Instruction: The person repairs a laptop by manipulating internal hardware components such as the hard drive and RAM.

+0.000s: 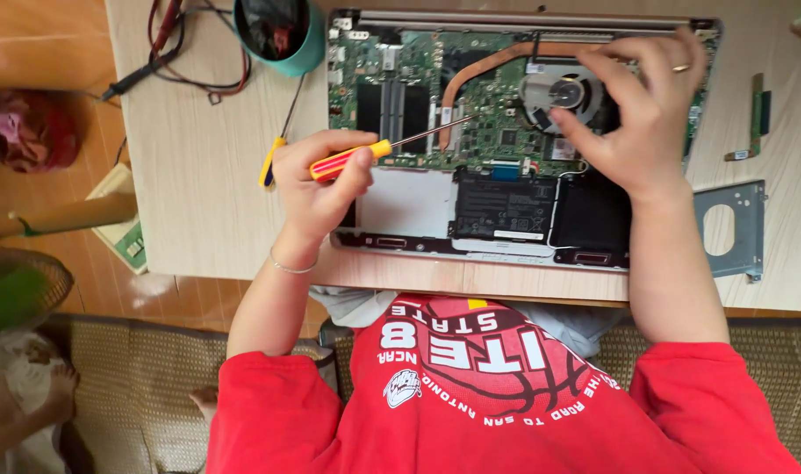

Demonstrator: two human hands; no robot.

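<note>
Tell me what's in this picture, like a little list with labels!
Left hand: the left hand grips a screwdriver with a red and yellow handle, its tip over the green circuit board.
Right hand: the right hand rests with fingers spread on the round fan.
Laptop: the opened laptop lies with its insides showing, including a black battery.
Table: the pale wooden table holds a teal cup and a grey metal bracket.

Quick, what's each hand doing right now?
Left hand: closed on red-and-yellow plastic-handled screwdriver.
Right hand: fingers resting on round grey laptop fan, holding nothing.
</note>
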